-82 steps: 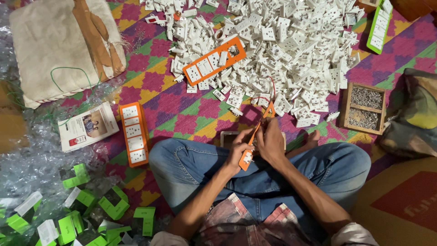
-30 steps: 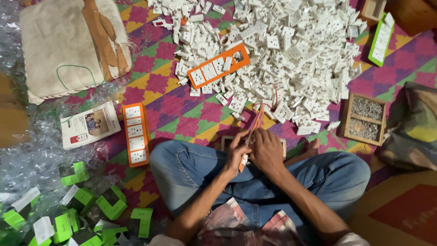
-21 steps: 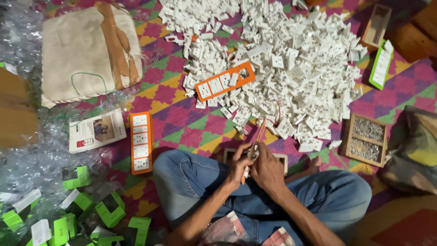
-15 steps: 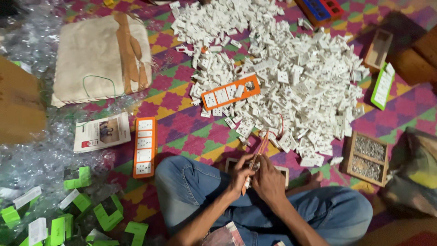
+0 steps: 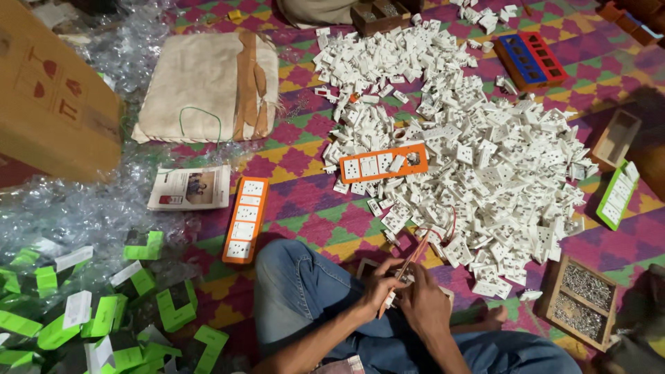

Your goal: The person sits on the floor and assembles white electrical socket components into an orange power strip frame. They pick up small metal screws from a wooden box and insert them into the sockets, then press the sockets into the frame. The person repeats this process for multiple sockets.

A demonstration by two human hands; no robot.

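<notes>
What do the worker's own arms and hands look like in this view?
Both forearms are bare, with no gloves, watch or rings that I can make out. The left hand and right hand are uncovered. No sleeve shows on either arm. Blue jeans cover the legs.

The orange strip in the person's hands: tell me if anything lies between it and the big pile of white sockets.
Nothing solid blocks it. The left hand and right hand hold the orange strip, whose far end already reaches the near edge of the pile of white sockets. Only thin red wires loop there.
</notes>
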